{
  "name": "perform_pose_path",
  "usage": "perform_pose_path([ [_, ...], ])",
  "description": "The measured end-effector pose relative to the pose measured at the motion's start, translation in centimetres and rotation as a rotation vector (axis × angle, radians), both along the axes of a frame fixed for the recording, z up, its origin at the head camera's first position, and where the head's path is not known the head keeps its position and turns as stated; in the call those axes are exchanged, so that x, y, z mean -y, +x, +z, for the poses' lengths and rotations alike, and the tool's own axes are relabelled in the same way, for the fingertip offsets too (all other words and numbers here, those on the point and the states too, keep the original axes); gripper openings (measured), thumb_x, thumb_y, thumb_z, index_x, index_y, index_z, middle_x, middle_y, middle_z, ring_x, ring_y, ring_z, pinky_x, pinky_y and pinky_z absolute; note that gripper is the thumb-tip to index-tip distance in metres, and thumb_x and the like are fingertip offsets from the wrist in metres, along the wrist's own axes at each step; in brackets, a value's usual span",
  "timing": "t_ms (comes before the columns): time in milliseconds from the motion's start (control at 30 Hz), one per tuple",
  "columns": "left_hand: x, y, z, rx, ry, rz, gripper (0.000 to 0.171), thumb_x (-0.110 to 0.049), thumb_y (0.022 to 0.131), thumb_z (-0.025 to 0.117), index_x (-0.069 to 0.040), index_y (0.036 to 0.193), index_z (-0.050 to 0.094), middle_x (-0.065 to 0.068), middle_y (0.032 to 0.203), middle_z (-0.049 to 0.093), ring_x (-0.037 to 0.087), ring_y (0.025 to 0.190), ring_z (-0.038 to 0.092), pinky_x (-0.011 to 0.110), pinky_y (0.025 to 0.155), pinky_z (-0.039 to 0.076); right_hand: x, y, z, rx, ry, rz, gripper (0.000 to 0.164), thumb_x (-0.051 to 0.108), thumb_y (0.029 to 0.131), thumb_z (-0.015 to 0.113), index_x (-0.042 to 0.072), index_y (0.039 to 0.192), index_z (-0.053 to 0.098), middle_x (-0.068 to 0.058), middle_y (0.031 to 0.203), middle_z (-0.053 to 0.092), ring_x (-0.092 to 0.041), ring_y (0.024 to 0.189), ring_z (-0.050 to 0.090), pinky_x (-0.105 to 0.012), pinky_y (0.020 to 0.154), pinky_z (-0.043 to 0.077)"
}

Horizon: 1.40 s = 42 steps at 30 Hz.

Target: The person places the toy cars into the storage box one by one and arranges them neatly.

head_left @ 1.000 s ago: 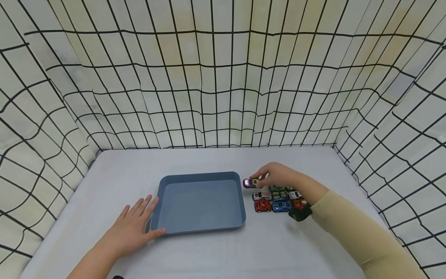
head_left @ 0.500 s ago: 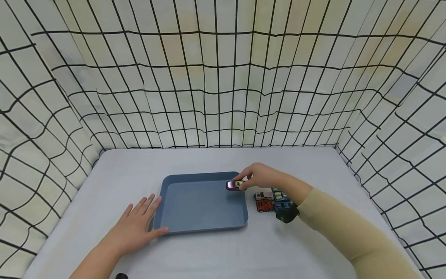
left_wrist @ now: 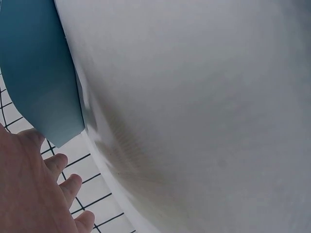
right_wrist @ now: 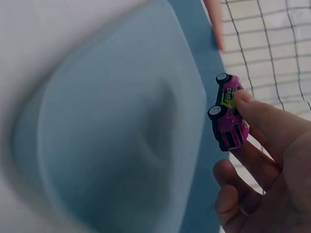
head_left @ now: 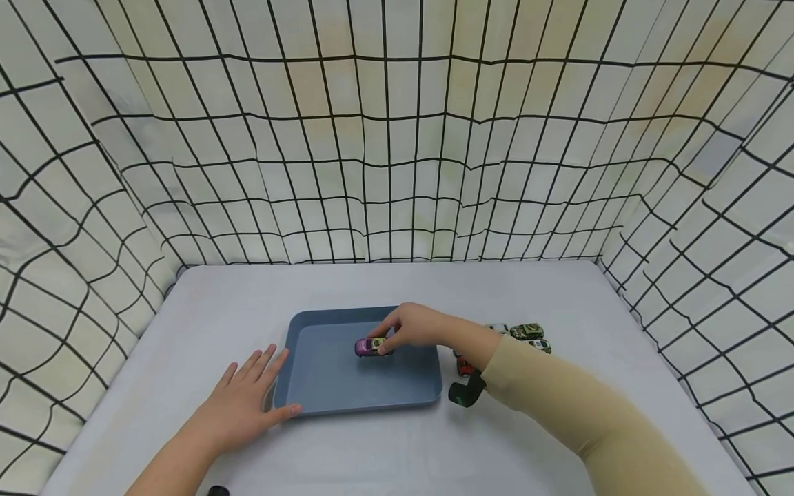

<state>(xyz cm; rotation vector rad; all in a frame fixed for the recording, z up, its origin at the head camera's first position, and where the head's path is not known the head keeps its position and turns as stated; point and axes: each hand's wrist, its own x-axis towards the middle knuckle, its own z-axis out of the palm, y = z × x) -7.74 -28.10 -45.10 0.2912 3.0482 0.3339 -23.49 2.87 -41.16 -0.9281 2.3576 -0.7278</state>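
Note:
Between thumb and fingers my right hand (head_left: 417, 325) pinches a purple toy car (head_left: 369, 346) with yellow-green markings. Hand and car are over the middle of the blue tray (head_left: 347, 406). In the right wrist view the toy car (right_wrist: 228, 114) shows its wheels, with the thumb on its side and a gap between it and the tray floor. My left hand (head_left: 242, 406) lies with fingers spread at the tray's left side, the thumb touching the near left corner. The left wrist view shows the left hand (left_wrist: 34, 184) beside the tray's outer wall (left_wrist: 43, 73).
Right of the tray stand several more toy cars, partly hidden by my right arm, among them a camouflage car (head_left: 526, 331) and a red car (head_left: 464, 366). A black wire grid (head_left: 397, 172) over white cloth encloses the white table (head_left: 335, 455) at the back and sides.
My right hand has carried the purple toy car leftward from beside the group of cars, across the tray's right rim, to over its middle. The left hand has stayed at the tray's left edge.

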Motion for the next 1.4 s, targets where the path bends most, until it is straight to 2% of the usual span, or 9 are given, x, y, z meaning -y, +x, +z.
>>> perform_pose_path([
  [233,-0.2,-0.2,0.0,-0.021,0.020,-0.008,0.104,-0.072,0.079,0.064,-0.007,0.154,0.034,0.023,0.158,0.030,0.047,0.143,0.026,0.070,0.111,0.016,3.2,1.1,-1.0,-0.025,0.031,0.069,0.035,0.032,0.088,0.077,0.024,0.121,0.074,0.010,0.106,0.072,-0.003,0.088,0.058,-0.021,0.073,0.048],
  [533,-0.2,-0.1,0.5,0.018,-0.013,-0.012,0.108,-0.079,0.079,0.056,-0.006,0.155,0.031,0.023,0.159,0.026,0.046,0.144,0.024,0.070,0.111,0.016,6.1,2.7,-2.1,-0.042,0.096,0.095,0.034,0.032,0.088,0.077,0.023,0.121,0.074,0.009,0.107,0.073,0.000,0.094,0.061,-0.018,0.083,0.049],
  [900,-0.1,-0.5,0.1,0.026,-0.024,-0.015,0.110,-0.080,0.079,0.055,-0.006,0.155,0.031,0.024,0.159,0.026,0.047,0.144,0.023,0.071,0.111,0.016,8.0,4.0,-2.0,-0.109,0.142,0.102,0.028,0.029,0.087,0.078,0.021,0.114,0.077,0.010,0.094,0.073,0.001,0.078,0.057,-0.016,0.070,0.047],
  [1133,-0.1,-0.4,0.3,0.026,-0.024,-0.017,0.110,-0.080,0.079,0.056,-0.005,0.154,0.032,0.024,0.159,0.026,0.047,0.144,0.023,0.071,0.110,0.016,8.8,4.5,-2.0,-0.139,0.173,0.103,0.030,0.033,0.086,0.079,0.027,0.114,0.076,0.013,0.089,0.068,0.000,0.077,0.054,-0.016,0.068,0.044],
  [1400,-0.2,-0.4,0.4,0.021,-0.025,-0.020,0.111,-0.081,0.078,0.055,-0.004,0.154,0.032,0.024,0.159,0.026,0.047,0.143,0.023,0.071,0.110,0.016,9.6,5.0,-2.5,-0.140,0.162,0.135,0.031,0.034,0.086,0.079,0.028,0.116,0.076,0.015,0.085,0.068,0.000,0.074,0.055,-0.016,0.065,0.043],
])
